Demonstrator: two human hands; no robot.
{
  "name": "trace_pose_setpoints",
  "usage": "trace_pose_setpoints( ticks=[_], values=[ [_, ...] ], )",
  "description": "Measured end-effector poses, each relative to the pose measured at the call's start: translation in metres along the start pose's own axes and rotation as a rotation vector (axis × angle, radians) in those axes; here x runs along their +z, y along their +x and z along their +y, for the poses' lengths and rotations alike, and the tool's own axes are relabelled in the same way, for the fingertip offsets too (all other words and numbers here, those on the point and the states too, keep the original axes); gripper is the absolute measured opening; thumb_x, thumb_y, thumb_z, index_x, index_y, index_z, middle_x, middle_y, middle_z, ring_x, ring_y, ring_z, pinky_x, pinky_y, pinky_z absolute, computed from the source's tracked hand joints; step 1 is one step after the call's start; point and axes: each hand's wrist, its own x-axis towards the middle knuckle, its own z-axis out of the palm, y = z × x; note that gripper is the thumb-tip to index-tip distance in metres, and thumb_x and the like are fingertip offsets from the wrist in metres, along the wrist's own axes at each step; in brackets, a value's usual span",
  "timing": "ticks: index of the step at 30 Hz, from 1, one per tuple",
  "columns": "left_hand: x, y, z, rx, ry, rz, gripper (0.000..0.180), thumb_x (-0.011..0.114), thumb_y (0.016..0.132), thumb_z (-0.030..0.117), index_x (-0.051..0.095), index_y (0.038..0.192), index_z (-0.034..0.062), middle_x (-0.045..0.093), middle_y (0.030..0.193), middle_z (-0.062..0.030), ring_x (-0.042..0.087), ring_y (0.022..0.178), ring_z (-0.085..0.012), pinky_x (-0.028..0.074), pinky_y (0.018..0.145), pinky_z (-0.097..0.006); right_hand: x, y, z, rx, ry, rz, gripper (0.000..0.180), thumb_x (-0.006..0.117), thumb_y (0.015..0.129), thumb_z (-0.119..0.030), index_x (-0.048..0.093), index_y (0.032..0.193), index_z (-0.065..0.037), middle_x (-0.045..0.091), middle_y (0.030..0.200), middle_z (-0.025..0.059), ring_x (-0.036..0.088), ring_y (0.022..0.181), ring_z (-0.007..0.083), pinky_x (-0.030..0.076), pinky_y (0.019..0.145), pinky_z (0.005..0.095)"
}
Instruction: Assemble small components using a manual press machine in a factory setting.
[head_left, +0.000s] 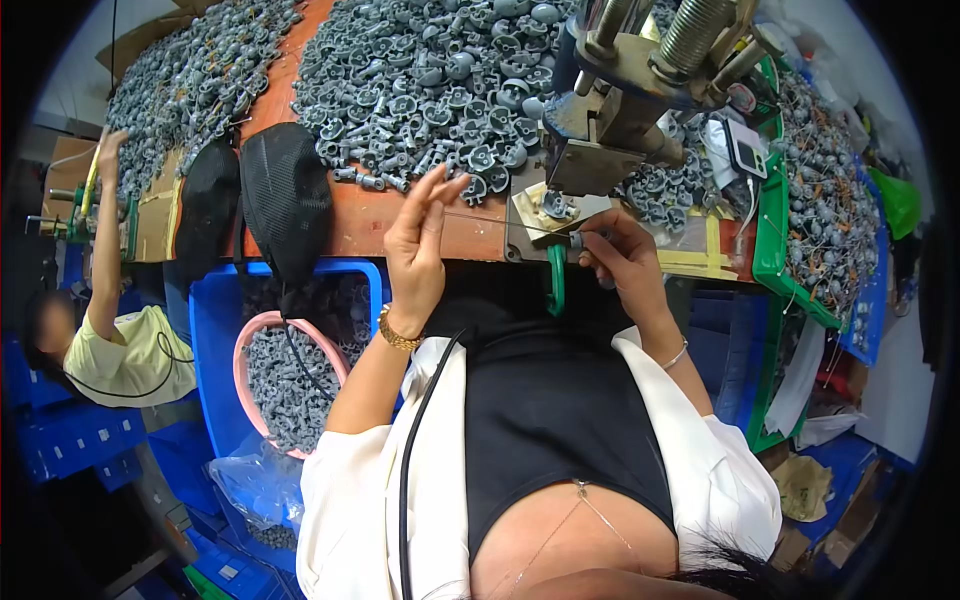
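Right hand (622,257) pinches a part (577,240) at an orange bench (355,222), blue bin (207,335) below.

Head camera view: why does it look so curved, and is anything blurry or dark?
Head view: the fisheye lens blackens the corners and seems to warp things near the rim, like the green tray; head view: the co-worker's head is smeared, and the gray part in the right hand indistinct; head view: deep shadow lies beneath the orange table.
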Motion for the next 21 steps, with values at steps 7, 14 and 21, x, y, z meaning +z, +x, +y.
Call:
trace_pose_setpoints(
  ticks=[7,14,21],
  values=[
    [0.035,0.001,0.024,0.491,0.820,-0.278,0.040,0.071,0.074,0.012,0.061,0.112,0.0044,0.061,0.102,-0.0119,0.054,0.103,-0.0284,0.040,0.094,-0.044,0.013,0.001,0.008,-0.120,-0.049,-0.079,0.014,0.060,0.089,-0.010,0.055,0.100,-0.003,0.057,0.091,0.0006,0.054,0.071,0.0057,0.043,0.063,0.0185],
    [0.066,-0.001,-0.009,0.023,0.277,-0.321,0.022,0.072,0.076,0.007,0.067,0.096,0.0017,0.061,0.075,-0.0092,0.056,0.060,-0.0190,0.043,0.055,-0.028,0.005,0.012,0.009,-0.088,0.040,-0.117,0.021,0.061,0.089,-0.012,0.052,0.106,-0.004,0.057,0.083,0.0000,0.051,0.064,0.0045,0.042,0.057,0.0185],
    [0.079,0.014,-0.017,-0.010,0.478,-0.172,0.018,0.073,0.075,0.009,0.067,0.091,0.0003,0.059,0.073,-0.0093,0.053,0.058,-0.0179,0.041,0.053,-0.029,-0.003,0.026,0.028,-0.306,-0.447,0.159,0.014,0.064,0.087,-0.014,0.061,0.090,-0.001,0.065,0.073,0.0043,0.061,0.059,0.0098,0.044,0.052,0.0219]
  ],
)
